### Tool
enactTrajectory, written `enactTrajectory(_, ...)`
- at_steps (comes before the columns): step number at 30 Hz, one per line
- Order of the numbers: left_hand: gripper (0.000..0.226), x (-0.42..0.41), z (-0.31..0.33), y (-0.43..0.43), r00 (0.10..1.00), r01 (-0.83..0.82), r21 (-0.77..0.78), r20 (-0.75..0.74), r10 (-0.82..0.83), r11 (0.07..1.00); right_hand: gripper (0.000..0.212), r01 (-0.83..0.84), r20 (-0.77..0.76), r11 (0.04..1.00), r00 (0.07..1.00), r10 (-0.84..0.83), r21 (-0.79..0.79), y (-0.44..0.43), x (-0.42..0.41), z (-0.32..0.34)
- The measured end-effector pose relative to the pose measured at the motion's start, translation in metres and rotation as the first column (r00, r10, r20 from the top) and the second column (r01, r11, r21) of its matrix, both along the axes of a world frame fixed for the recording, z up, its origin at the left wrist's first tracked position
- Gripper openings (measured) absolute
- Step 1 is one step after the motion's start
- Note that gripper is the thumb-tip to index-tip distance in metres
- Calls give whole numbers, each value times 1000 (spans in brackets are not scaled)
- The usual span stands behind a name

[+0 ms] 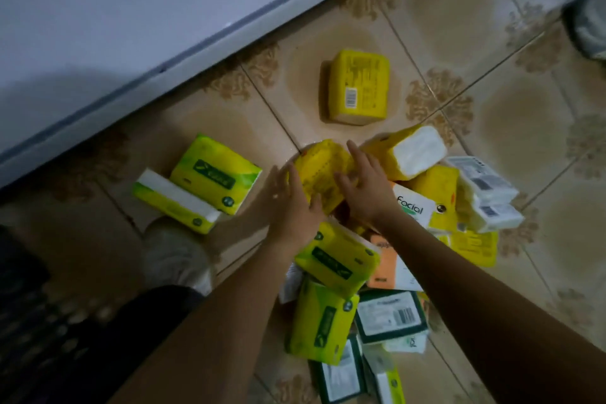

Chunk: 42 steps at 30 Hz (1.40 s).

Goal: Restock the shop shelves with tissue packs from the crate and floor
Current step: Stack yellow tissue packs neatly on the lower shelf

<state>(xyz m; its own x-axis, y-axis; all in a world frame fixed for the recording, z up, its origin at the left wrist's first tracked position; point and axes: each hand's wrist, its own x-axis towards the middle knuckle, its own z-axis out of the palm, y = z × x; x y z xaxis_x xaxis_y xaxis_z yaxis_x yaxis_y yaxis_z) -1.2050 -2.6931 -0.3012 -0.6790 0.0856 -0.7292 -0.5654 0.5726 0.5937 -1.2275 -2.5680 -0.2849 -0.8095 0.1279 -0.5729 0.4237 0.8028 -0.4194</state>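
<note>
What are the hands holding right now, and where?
A yellow tissue pack, pressed between flat hands: left hand on its left side, right hand opposite.

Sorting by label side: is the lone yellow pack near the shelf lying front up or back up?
Back up: the lone yellow pack lies flat on the floor, barcode and fine print facing up.

1. My left hand and right hand press either side of a yellow tissue pack, frame centre.
2. A lone yellow pack lies above centre.
3. A heap of packs lower right; shelf upper left.
</note>
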Motion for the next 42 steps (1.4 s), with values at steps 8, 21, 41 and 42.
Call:
enactTrajectory(8,76,-8,10,-3,938,-311,-13,156,309,950,71,184,73,978,981,-178,-94,-13,1,-12)
enactTrajectory(21,20,43,267,-68,760,-616,255,-57,648,745,63,220,-189,847,919,-347,-484,-65,68,265)
enactTrajectory(41,73,252,547,-285,280,-551,515,-627,727,657,54,-537,-711,722,697,88,-437,-275,213,538)
enactTrajectory(42,71,259,559,-298,246,-559,531,-627,739,637,54,-571,-728,696,678,101,-435,-287,218,547)
